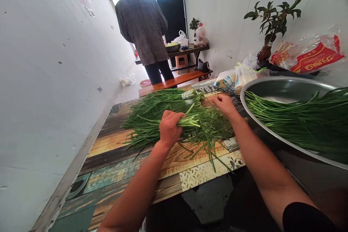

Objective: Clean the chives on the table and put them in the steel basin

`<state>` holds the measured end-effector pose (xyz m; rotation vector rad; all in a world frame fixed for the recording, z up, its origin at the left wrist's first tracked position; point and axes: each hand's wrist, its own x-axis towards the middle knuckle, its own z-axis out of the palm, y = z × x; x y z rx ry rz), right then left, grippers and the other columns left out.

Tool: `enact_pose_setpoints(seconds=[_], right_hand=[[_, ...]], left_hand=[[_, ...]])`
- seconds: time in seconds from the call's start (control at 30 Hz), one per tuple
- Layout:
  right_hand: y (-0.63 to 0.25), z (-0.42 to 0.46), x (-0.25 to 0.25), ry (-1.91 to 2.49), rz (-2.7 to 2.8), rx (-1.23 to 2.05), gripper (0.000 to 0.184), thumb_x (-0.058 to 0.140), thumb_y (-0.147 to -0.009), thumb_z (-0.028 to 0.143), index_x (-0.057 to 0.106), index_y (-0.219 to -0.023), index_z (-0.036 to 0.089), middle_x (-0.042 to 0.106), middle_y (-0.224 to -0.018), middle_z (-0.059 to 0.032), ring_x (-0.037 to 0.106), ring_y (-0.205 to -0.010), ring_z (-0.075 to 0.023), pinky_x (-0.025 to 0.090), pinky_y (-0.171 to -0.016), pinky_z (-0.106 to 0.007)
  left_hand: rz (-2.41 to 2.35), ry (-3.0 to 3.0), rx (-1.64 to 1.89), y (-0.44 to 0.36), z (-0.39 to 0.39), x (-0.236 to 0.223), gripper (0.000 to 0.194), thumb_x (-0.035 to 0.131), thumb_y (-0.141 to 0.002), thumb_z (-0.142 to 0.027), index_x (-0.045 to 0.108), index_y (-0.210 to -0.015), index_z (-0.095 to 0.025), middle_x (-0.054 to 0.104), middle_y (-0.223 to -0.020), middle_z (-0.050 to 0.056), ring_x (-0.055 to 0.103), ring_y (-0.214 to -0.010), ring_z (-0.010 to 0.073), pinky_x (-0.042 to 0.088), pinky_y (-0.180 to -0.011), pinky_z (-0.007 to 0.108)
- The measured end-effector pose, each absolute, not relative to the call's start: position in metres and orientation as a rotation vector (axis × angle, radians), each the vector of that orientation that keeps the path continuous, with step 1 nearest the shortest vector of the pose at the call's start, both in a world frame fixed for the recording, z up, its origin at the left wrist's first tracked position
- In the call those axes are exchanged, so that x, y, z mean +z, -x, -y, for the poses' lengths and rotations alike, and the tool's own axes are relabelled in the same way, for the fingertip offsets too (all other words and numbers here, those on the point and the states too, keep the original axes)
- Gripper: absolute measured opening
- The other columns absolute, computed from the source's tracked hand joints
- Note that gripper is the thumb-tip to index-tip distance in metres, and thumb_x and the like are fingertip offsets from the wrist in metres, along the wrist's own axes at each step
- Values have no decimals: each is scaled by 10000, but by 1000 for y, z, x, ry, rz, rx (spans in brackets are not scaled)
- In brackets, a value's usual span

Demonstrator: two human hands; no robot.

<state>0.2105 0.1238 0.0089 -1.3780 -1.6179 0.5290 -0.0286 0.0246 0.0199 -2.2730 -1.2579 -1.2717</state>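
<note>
My left hand (pixel 170 127) is closed around a bunch of garlic chives (pixel 190 120), whose pale cut-looking stem ends point right. Over the right side of the table (pixel 114 170), my right hand (pixel 224 105) is closed with its fingertips together; whether anything is between them I cannot make out. Beyond my left hand lies a large pile of chives (pixel 152 103), with a white-wrapped bundle end (pixel 188 95) at its right. Loose trimmings and thin leaves (pixel 217 125) are scattered between my two hands, some reaching toward the table's near edge.
A big metal basin (pixel 257 119) holding long chives (pixel 293 119) stands at the right. Behind it are plastic bags (pixel 236 78), a potted plant (pixel 272 18) and a red package (pixel 317 58). A bench (pixel 176 81) and a standing person (pixel 141 25) are beyond the table.
</note>
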Motion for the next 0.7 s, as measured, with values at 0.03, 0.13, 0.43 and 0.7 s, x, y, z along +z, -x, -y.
enact_pose_setpoints(seconds=[0.03,0.13,0.43,0.7], right_hand=[[-214,-128,4,1424,1691,447,277,550,-798,408,665,-748,161,611,-720,-29,485,-660,-145,371,-640,-265],[-215,-136,-9,1616,1918,234,225,598,-783,313,736,-935,220,676,-1014,-87,538,-907,-223,397,-797,-346],[-210,-135,-7,1512,2146,36,154,584,-809,198,726,-864,183,677,-1057,-117,514,-1055,-279,364,-898,-439],[-194,-104,27,968,1658,908,264,631,-766,413,656,-788,151,670,-691,-25,590,-639,-138,473,-654,-283]], left_hand=[[1280,2229,-1297,30,-25,21,186,524,-890,-229,696,-950,-193,686,-768,38,535,-743,173,409,-740,308],[1312,2187,-1320,32,-24,24,242,514,-909,-265,686,-1066,-200,667,-760,40,534,-758,176,407,-756,306],[1366,2125,-1354,32,-22,28,162,544,-877,-242,701,-873,-206,680,-775,39,541,-813,193,396,-787,329],[1405,2133,-1514,32,-25,22,192,483,-859,-153,641,-963,-187,697,-974,54,614,-962,186,441,-886,331]])
